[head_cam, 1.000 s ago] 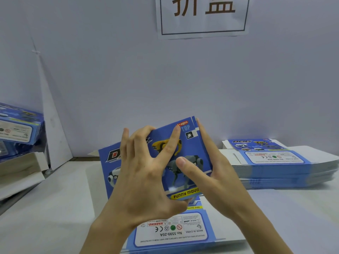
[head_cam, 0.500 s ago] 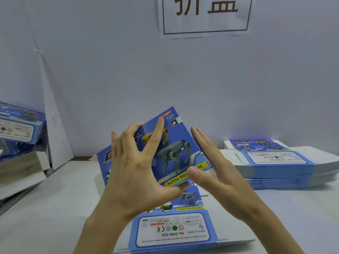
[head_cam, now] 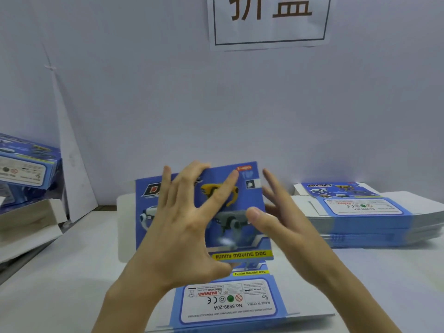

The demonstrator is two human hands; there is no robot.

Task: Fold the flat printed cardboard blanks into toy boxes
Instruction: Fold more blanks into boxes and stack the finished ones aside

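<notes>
Above the table (head_cam: 72,272), the left hand (head_cam: 182,231) holds a cardboard blank (head_cam: 242,254).

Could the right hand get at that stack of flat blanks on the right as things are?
Probably yes. The right hand is open and grips nothing, and the stack lies beside it with nothing between.
</notes>
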